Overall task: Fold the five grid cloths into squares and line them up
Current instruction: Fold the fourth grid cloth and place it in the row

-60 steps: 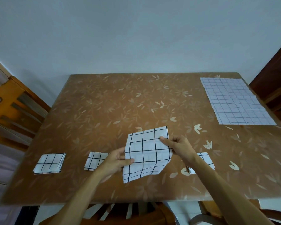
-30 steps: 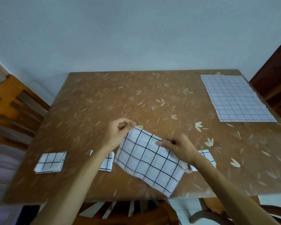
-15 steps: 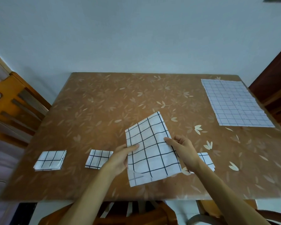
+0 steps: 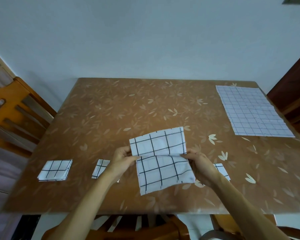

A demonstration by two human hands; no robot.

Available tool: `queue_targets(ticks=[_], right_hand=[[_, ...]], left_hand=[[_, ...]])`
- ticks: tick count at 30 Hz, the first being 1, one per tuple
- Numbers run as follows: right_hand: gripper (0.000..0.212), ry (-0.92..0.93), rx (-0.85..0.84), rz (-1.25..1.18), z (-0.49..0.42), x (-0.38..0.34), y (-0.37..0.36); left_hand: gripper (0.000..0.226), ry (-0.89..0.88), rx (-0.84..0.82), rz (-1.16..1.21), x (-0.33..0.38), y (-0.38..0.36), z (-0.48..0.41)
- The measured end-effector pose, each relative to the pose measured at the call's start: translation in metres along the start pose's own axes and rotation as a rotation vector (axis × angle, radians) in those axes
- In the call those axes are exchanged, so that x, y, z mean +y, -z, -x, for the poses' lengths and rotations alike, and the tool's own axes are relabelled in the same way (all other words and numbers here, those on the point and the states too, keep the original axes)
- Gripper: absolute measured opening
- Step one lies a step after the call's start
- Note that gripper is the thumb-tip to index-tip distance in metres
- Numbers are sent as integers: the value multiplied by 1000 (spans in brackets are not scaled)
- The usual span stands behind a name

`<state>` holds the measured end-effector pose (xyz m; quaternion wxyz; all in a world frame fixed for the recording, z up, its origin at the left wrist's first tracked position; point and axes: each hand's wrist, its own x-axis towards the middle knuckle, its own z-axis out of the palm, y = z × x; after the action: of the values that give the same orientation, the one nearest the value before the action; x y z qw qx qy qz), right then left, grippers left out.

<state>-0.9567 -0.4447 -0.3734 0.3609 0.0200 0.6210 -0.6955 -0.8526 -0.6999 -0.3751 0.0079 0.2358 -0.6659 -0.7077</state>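
Both hands, the left hand [image 4: 122,158] and right hand [image 4: 200,164], pinch the creased grid cloth [image 4: 161,160] at its fold, above the surface [image 4: 111,110], between folded squares [image 4: 55,170].

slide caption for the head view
Left hand and right hand fold a grid cloth; three folded squares, one flat cloth
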Motion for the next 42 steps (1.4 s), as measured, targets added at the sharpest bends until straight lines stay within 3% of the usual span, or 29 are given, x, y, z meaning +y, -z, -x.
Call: queue_targets(ticks=[4, 12, 18, 21, 23, 27, 29, 32, 34, 36, 42], right_hand=[[32, -24, 34, -132, -4, -3, 2], [32, -91, 26, -182, -1, -5, 8], [13, 38, 38, 192, 5, -8, 3], [23, 107, -27, 289, 6, -10, 2], [34, 181, -85, 488, 8, -15, 1], [47, 317, -205, 910, 9, -27, -6], [54, 335, -283, 975, 13, -35, -17], [59, 350, -311, 995, 16, -41, -27], [53, 385, -266, 998, 16, -42, -30], [28, 439, -194, 1017, 14, -39, -30], [33, 629, -27, 1051, 5, -33, -32]], left_hand=[[26, -34, -119, -58, 1, 3, 7], [32, -38, -26, -82, -3, 11, 6], [34, -15, -23, -127, -4, 7, 3], [32, -78, 25, -291, -12, 10, -7], [28, -135, 53, -412, -12, 9, -10], [38, -275, -128, -552, 6, -4, -8], [45, -258, -270, -588, 14, -12, -6], [37, -215, -384, -557, 18, -23, -9], [29, -245, -368, -499, 18, -26, -8], [18, -261, -334, -457, 18, -25, -7], [11, -237, -307, -401, 21, -24, 1]])
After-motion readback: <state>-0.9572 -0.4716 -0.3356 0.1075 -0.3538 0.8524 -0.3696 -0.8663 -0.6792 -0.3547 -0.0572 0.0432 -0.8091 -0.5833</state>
